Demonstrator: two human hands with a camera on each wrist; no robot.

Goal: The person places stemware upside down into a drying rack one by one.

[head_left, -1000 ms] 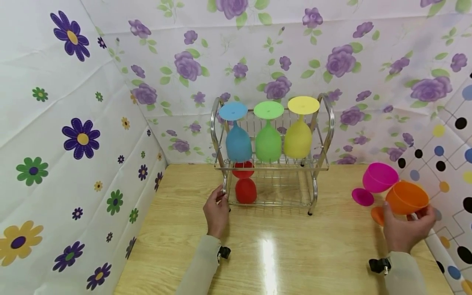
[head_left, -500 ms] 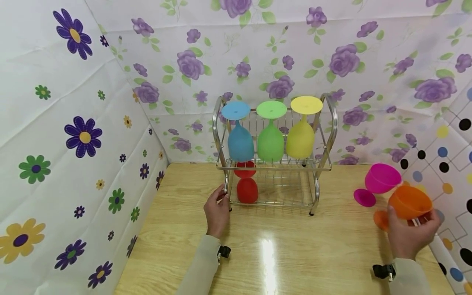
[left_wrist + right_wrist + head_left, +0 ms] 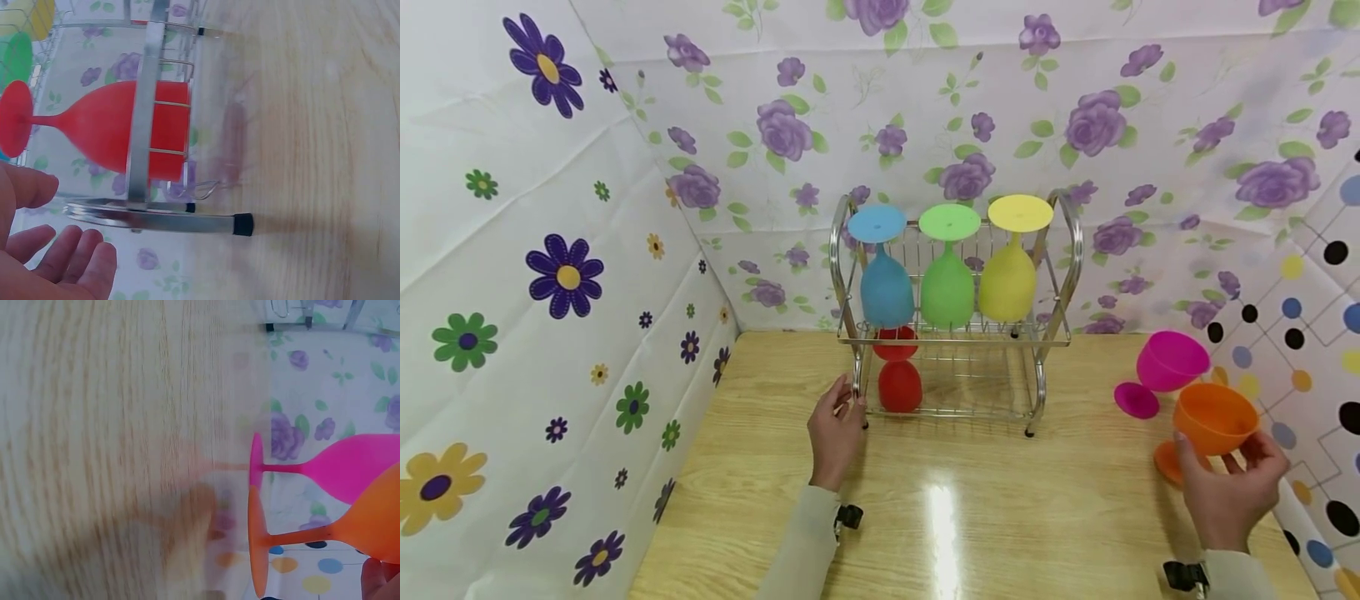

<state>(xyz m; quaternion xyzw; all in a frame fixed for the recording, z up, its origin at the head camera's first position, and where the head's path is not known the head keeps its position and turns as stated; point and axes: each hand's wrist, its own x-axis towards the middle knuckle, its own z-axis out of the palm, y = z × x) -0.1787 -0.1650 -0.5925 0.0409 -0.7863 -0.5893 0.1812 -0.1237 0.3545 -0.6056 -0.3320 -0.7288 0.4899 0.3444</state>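
Note:
My right hand (image 3: 1234, 492) holds an orange plastic goblet (image 3: 1216, 421) by its bowl, with fingers and thumb round the side. In the right wrist view its foot (image 3: 257, 544) is tilted and overlaps the foot of a pink goblet (image 3: 359, 464). That pink goblet stands upright just behind it. At the front left leg of a two-tier metal dish rack (image 3: 958, 342), my left hand (image 3: 837, 433) has its thumb and fingers parted on either side of the post. A red goblet (image 3: 103, 128) sits upside down on the lower tier, near this hand.
Blue (image 3: 887, 292), green (image 3: 947, 292) and yellow (image 3: 1007, 283) goblets stand upside down along the rack's upper tier. The wooden table (image 3: 1000, 517) has flowered cloth (image 3: 880, 83) behind it and patterned cloth (image 3: 550, 375) on its left and right.
My right hand has brought the orange goblet slightly towards me and left, further from the pink one. The left hand stays by the rack leg; the rack and its goblets have not moved.

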